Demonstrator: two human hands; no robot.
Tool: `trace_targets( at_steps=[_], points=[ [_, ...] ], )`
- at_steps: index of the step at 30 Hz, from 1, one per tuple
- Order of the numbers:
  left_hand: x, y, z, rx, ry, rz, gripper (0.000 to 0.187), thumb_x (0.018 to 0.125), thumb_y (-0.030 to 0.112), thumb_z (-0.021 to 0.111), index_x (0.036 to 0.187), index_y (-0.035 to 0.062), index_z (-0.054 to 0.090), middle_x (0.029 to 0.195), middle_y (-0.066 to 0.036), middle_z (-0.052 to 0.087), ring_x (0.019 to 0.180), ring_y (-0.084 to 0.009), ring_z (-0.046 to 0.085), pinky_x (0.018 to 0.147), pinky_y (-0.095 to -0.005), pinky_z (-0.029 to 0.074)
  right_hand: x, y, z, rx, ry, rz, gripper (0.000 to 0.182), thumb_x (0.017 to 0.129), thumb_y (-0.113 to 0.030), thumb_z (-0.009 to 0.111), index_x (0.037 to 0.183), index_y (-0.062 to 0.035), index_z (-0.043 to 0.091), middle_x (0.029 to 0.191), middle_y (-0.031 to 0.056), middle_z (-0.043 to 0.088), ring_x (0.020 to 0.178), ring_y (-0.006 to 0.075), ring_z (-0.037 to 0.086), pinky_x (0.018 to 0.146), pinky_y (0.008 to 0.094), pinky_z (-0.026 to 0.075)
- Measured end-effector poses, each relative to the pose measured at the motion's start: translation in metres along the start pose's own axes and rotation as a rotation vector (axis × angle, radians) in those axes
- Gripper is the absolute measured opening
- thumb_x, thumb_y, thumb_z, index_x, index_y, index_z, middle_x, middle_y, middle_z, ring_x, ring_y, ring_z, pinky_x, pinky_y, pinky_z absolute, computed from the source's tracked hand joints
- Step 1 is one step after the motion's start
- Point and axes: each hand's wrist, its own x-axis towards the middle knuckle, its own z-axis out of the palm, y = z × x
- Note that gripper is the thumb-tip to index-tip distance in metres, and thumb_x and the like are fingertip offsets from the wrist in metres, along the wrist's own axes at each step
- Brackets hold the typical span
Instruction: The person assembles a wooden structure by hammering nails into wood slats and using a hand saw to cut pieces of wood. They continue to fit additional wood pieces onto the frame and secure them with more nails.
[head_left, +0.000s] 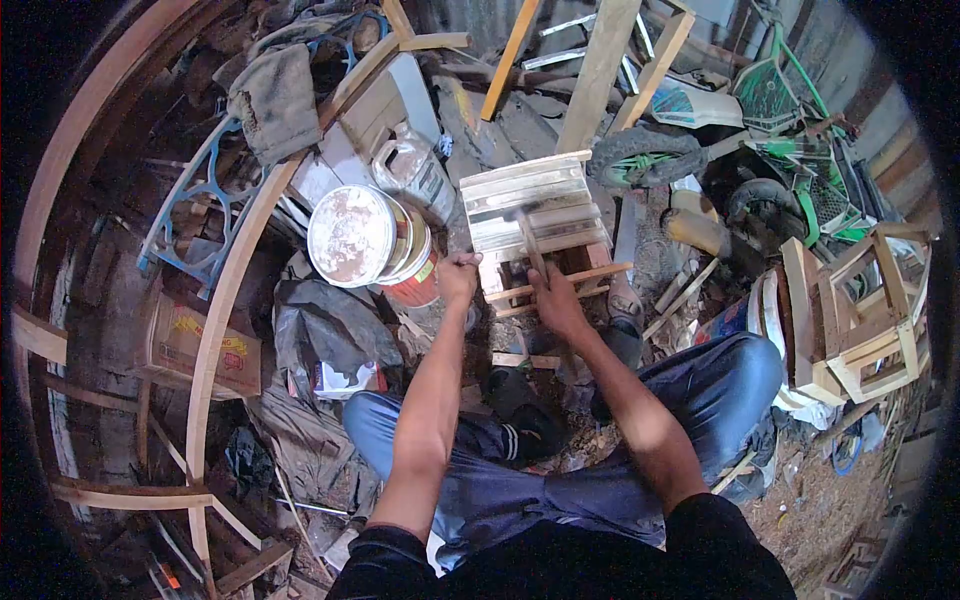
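Note:
In front of my knees stands a small slatted wooden box (pixel 530 205), its top boards pale and its near side partly open. A thin wooden strip (pixel 590 275) crosses that near side. My right hand (pixel 556 300) is closed around the wooden handle of a hammer (pixel 531 238); the hammer's head is blurred over the slats. My left hand (pixel 460 278) is closed at the box's left near corner, and whatever its fingers hold is too small to make out.
Stacked paint buckets (pixel 352 237) and a plastic jug (pixel 415 172) stand left of the box. A green bicycle (pixel 790 170) lies at the back right. Wooden frames (pixel 870 310) are at the right, a cardboard box (pixel 205 345) at the left. Planks (pixel 600 75) lean behind.

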Motion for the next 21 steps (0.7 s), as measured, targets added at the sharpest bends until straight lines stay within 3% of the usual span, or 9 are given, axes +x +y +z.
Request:
trace_targets(
  at_steps=[2,5,8,9,11,12,15,17,21],
  points=[
    [-0.005,0.01,-0.005,0.012,-0.007,0.02,0.023,0.072,0.024,0.074,0.085,0.0055,0.071,0.078,-0.013,0.069,0.072,-0.0232,0.065,0.071,-0.0341,0.048,0.0,0.041,0.028,0.27,-0.131,0.372,0.039,0.096,-0.036,0.042,0.111,-0.0006,0.048,0.075,0.0115,0.056,0.062,0.0225,0.055,0.054,0.0371,0.043],
    [-0.006,0.012,-0.006,0.005,-0.011,0.034,0.023,0.072,0.025,0.074,0.085,0.0056,0.071,0.078,-0.013,0.068,0.072,-0.0236,0.065,0.071,-0.0338,0.048,-0.009,0.017,0.015,0.278,-0.377,0.438,0.042,0.096,-0.039,0.042,0.111,-0.0005,0.048,0.076,0.0034,0.049,0.063,0.0117,0.045,0.053,0.0298,0.039],
    [-0.012,0.019,-0.009,0.01,0.013,0.032,0.022,0.072,0.025,0.074,0.084,0.0066,0.071,0.077,-0.013,0.068,0.072,-0.0238,0.065,0.07,-0.0336,0.048,-0.008,0.0,0.006,0.451,-0.262,0.536,0.047,0.095,-0.04,0.039,0.107,0.0047,0.05,0.086,0.0212,0.06,0.077,0.034,0.058,0.068,0.0439,0.045],
    [-0.013,0.02,-0.008,0.03,0.036,0.034,0.022,0.072,0.026,0.074,0.083,0.0072,0.072,0.077,-0.013,0.068,0.072,-0.0242,0.065,0.07,-0.0337,0.048,-0.007,0.002,0.007,0.451,-0.264,0.536,0.047,0.095,-0.04,0.039,0.107,0.0047,0.05,0.086,0.0212,0.06,0.077,0.034,0.058,0.068,0.0439,0.045],
    [-0.012,0.021,-0.01,0.073,0.035,0.016,0.022,0.072,0.027,0.074,0.083,0.0075,0.072,0.077,-0.013,0.068,0.072,-0.025,0.065,0.07,-0.0342,0.048,-0.006,0.008,0.01,0.502,-0.292,0.588,0.04,0.096,-0.037,0.043,0.107,0.0001,0.049,0.07,0.0039,0.048,0.061,0.0116,0.045,0.052,0.0296,0.038],
    [-0.011,0.021,-0.009,0.116,0.032,0.002,0.023,0.072,0.028,0.074,0.084,0.0078,0.072,0.077,-0.013,0.068,0.072,-0.0258,0.065,0.071,-0.0347,0.048,-0.004,0.018,0.015,0.501,-0.293,0.587,0.04,0.096,-0.037,0.043,0.107,0.0001,0.049,0.07,0.0039,0.048,0.061,0.0116,0.045,0.052,0.0296,0.038],
    [0.001,0.003,-0.004,0.041,0.003,0.048,0.025,0.071,0.029,0.074,0.085,0.0077,0.071,0.078,-0.013,0.068,0.074,-0.0274,0.065,0.072,-0.0358,0.048,0.0,0.031,0.026,0.168,-0.384,0.337,0.035,0.095,-0.033,0.044,0.106,0.0002,0.047,0.07,0.0122,0.055,0.063,0.021,0.055,0.055,0.0358,0.043],
    [-0.003,0.011,-0.006,0.069,0.008,0.014,0.025,0.071,0.029,0.074,0.085,0.008,0.072,0.078,-0.013,0.068,0.075,-0.027,0.065,0.072,-0.036,0.048,-0.001,0.022,0.02,-0.176,-0.116,0.017,0.031,0.094,-0.028,0.045,0.105,0.0011,0.043,0.076,0.0249,0.06,0.072,0.0392,0.061,0.059,0.0483,0.045],
    [-0.017,0.031,-0.013,0.132,0.046,-0.018,0.025,0.071,0.028,0.074,0.085,0.008,0.071,0.078,-0.013,0.068,0.076,-0.0258,0.065,0.073,-0.0362,0.048,-0.004,-0.028,-0.005,-0.3,-0.214,0.123,0.026,0.091,-0.019,0.042,0.104,0.0026,0.043,0.083,0.031,0.06,0.081,0.0482,0.059,0.071,0.0569,0.046]
  ],
)
